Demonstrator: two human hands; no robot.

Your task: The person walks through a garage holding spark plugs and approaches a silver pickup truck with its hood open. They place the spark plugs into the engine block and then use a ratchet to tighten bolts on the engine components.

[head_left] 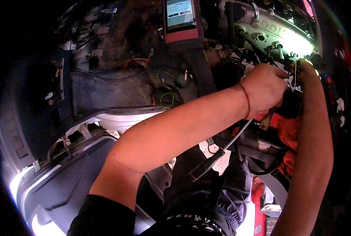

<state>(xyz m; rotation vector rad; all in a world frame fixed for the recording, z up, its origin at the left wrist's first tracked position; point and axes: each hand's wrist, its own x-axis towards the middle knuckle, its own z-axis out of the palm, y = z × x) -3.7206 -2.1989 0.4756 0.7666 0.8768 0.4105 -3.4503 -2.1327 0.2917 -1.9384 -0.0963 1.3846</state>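
Observation:
My left hand (266, 88), a thin cord round its wrist, is closed beside the engine at the right. A long tool with a bare metal shaft and black handle (207, 166) slants down and left from beneath it; the tool's upper end is hidden in the hand. My right hand (304, 70) reaches up close by, fingers curled, and what they hold is hidden. Between the hands and the engine's cylinder head cover (275, 29) stands a thin pale metal rod (295, 74), its upper end at a lit hole in the cover.
A handheld screen device in a red and black case (182, 34) lies left of the cover. Dark trim panels with loose wires (167, 100) spread across the left. Orange cloth or gloves (288, 129) lie beside my right forearm. A dark seat (65, 185) is at the lower left.

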